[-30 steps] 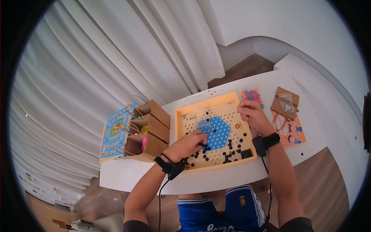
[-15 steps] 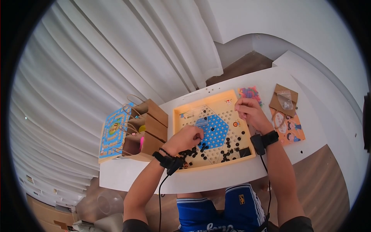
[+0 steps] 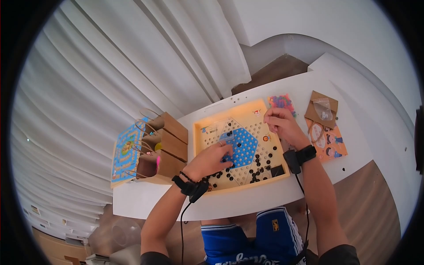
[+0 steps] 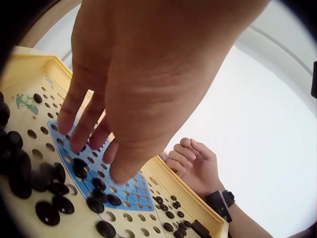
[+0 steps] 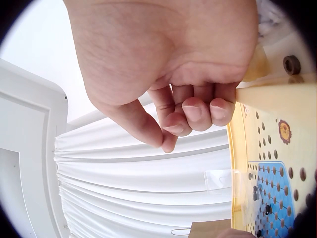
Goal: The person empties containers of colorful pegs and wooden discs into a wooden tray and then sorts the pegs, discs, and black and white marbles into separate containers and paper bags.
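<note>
Over the shallow wooden game board, my left hand reaches down with its fingers apart. In the left wrist view, the left hand has its fingertips above the blue hexagon, close to black pieces; no piece shows between them. Whether they touch the board cannot be told. At the board's right edge my right hand is raised with loosely curled fingers. The right wrist view shows the right hand with thumb and index tips touching and nothing visible between them.
Brown paper bags and a blue maze-patterned board stand left of the game board. Behind the right hand lies a bag of colourful pieces. Farther right are a brown envelope, a clear small bag and an orange booklet.
My left fingers have uncurled and spread over the blue hexagon. The right hand stays nearly as it was beside the board, while the head view has shifted slightly.
</note>
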The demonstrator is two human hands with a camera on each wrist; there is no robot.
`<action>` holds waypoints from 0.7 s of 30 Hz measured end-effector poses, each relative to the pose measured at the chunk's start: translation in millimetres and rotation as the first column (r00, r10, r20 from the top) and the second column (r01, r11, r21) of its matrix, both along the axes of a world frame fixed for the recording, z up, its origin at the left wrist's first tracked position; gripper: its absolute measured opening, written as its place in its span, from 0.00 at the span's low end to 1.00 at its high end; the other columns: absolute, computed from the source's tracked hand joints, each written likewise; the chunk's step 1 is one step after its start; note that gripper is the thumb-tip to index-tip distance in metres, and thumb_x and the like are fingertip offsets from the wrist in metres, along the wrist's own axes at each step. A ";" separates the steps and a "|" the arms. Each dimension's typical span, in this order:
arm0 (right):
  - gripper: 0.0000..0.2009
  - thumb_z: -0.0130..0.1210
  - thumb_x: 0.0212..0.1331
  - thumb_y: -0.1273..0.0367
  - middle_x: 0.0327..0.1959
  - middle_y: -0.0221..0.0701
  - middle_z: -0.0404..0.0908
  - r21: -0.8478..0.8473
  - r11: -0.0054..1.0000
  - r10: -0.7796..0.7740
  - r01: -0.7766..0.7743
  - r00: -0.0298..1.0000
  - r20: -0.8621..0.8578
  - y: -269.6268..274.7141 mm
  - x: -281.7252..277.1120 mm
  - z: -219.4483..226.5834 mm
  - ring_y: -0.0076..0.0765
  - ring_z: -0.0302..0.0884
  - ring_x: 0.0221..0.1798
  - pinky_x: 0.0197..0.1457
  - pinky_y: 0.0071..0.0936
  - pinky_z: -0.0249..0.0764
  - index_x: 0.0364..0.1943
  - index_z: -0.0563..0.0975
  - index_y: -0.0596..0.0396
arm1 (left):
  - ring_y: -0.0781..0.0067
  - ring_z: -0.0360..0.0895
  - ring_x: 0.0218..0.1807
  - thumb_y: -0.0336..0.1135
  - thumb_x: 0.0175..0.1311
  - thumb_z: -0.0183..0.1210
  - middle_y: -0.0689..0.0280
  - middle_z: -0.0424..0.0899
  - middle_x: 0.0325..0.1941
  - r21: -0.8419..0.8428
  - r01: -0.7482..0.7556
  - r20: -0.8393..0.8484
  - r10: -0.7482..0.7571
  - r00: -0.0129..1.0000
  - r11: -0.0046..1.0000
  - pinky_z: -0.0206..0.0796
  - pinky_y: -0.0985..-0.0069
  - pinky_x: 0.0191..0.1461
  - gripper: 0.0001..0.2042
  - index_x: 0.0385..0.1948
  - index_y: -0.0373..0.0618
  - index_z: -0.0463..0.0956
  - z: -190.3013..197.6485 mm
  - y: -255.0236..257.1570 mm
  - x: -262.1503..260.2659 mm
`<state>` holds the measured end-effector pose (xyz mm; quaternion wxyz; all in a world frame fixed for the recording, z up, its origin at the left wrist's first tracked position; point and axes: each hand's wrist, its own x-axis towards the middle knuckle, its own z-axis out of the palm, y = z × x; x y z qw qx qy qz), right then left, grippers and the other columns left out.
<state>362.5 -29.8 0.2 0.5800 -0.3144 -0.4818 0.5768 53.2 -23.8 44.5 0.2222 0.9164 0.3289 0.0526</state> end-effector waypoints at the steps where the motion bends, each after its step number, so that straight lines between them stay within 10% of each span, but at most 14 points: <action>1: 0.05 0.58 0.67 0.72 0.23 0.20 0.72 0.002 1.000 -0.008 0.008 1.000 -0.002 -0.2 -0.5 0.5 0.14 0.65 0.26 0.32 0.17 0.61 0.33 0.79 0.58 | 0.59 0.78 0.37 0.26 0.59 0.67 0.58 0.76 0.37 -0.065 0.035 -0.006 -0.035 0.999 0.997 0.73 0.65 0.44 0.12 0.42 0.41 0.76 -3.8 -0.9 -2.7; 21: 0.06 0.58 0.68 0.72 0.23 0.20 0.71 -0.004 1.000 0.002 -0.002 1.000 0.018 -1.8 -0.3 3.6 0.14 0.65 0.26 0.32 0.17 0.61 0.33 0.79 0.58 | 0.66 0.83 0.33 0.21 0.59 0.64 0.58 0.83 0.31 -0.044 -0.075 0.129 0.080 0.988 0.996 0.75 0.72 0.40 0.04 0.34 0.37 0.80 4.6 23.9 1.3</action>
